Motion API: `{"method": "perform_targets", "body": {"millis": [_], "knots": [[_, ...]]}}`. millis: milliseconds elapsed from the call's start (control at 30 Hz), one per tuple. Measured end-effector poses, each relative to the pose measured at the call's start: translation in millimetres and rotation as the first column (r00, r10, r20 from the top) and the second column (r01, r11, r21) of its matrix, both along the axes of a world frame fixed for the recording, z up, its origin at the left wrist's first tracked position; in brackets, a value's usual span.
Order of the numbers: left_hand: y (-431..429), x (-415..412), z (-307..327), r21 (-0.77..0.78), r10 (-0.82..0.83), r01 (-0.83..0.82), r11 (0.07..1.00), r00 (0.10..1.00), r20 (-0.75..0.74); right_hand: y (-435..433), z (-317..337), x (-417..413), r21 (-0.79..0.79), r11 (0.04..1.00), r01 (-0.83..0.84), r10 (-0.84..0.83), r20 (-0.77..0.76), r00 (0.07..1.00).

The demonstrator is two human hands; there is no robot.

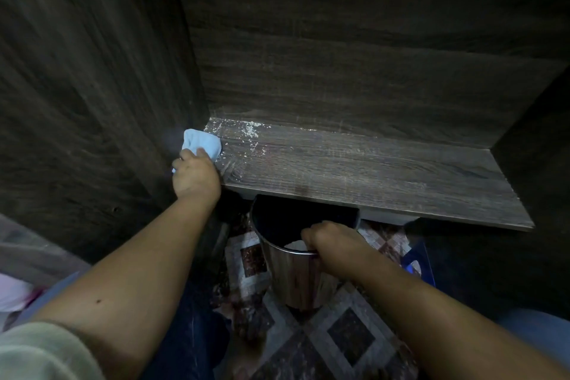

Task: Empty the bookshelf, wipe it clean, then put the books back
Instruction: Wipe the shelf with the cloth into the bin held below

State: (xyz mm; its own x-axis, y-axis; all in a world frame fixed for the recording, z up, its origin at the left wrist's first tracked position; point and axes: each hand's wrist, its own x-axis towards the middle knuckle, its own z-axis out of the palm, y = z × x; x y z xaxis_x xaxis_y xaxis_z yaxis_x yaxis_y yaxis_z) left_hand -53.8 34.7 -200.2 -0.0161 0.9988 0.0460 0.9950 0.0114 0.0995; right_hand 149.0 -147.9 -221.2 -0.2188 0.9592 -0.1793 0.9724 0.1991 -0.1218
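From my remote seat, the bookshelf board fills the middle of the head view: dark wood grain, running from the left side panel across to the right, with the back panel rising behind it. White crumbs and dust are scattered along the board's back left part, thickest near the corner.

A light blue cloth sits bunched on the board right in that left corner, touching the side panel. My left hand is on it, its fingers curled over the near edge of the cloth and grasping it against the wood.

Just below the board's front edge stands a shiny metal bin, its far rim tucked under the board. My right hand grips the near rim, fingers hooked over it into the opening. Something pale lies inside the bin; I cannot tell what it is.

The bin stands on a patterned floor of dark squares and pale bands. A blue object shows to the right of the bin, half hidden in shadow. At the far left edge there is a pink and white thing, too blurred to identify.
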Motion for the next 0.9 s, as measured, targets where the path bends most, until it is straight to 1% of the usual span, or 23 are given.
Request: {"method": "perform_targets", "body": {"millis": [133,267,400,600,900], "knots": [[5,7,5,-0.087,0.030,-0.027,0.996,0.999,0.028,-1,-2,2,0.012,1.000,0.008,-0.007,-0.020,1.000],[8,6,10,-0.108,0.044,-0.038,0.993,0.997,0.056,-3,-1,4,0.015,1.000,-0.002,0.002,-0.013,1.000],[3,12,11,-0.047,-0.049,0.053,0.998,0.996,0.069,-6,-2,8,0.001,1.000,-0.004,0.004,-0.034,0.999],[-10,37,6,-0.019,-0.192,0.195,0.981,0.976,0.107,-11,0,10,-0.021,1.000,0.006,-0.007,-0.053,0.999],[-28,74,6,-0.029,-0.272,0.282,0.959,0.946,0.177,-19,2,15,-0.008,1.000,0.013,-0.013,-0.069,0.998]]}}
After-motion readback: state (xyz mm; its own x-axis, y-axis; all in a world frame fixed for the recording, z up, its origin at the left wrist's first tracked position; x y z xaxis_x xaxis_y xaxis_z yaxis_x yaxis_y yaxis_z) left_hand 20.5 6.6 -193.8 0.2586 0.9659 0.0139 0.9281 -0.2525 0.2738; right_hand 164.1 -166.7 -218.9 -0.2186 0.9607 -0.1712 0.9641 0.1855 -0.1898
